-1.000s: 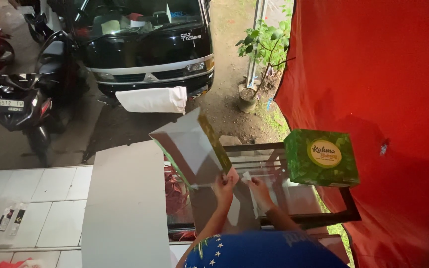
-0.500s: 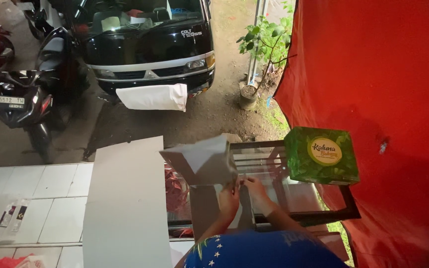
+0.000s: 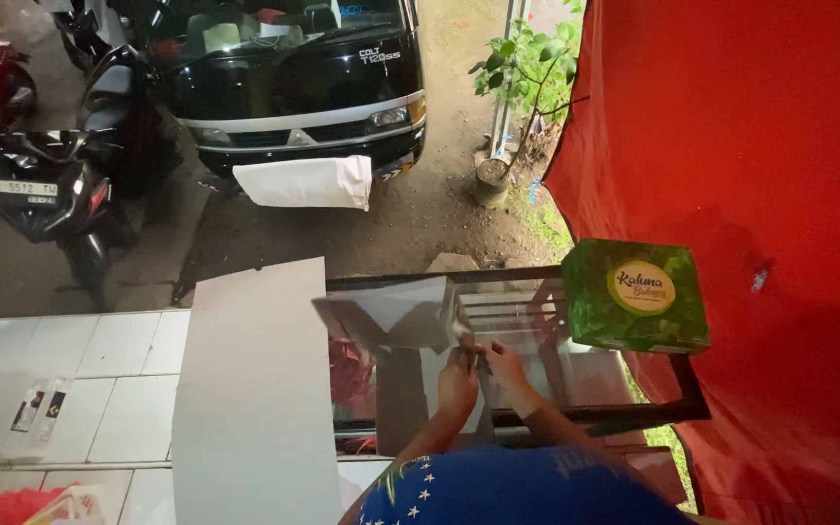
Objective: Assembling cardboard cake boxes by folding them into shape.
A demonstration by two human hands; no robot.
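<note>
My left hand (image 3: 456, 381) and my right hand (image 3: 505, 365) meet at the near right corner of a partly folded cardboard box (image 3: 391, 316), grey on the side I see. Both pinch its edge. The box is held low and nearly level over a glass tabletop with a dark frame (image 3: 634, 408). A finished green box with a round yellow label (image 3: 634, 297) stands on the table's right side, about a hand's width from my right hand.
A large grey cardboard sheet (image 3: 255, 389) lies left of the table over white floor tiles (image 3: 80, 379). Red cloth (image 3: 751, 165) hangs at the right. Beyond are a dark van (image 3: 294, 87), motorbikes (image 3: 51, 185) and a potted plant (image 3: 517, 78).
The cardboard box stood tilted upright with its green edge showing. It has been tipped down and now lies lower, nearly level, with both hands still at its corner.
</note>
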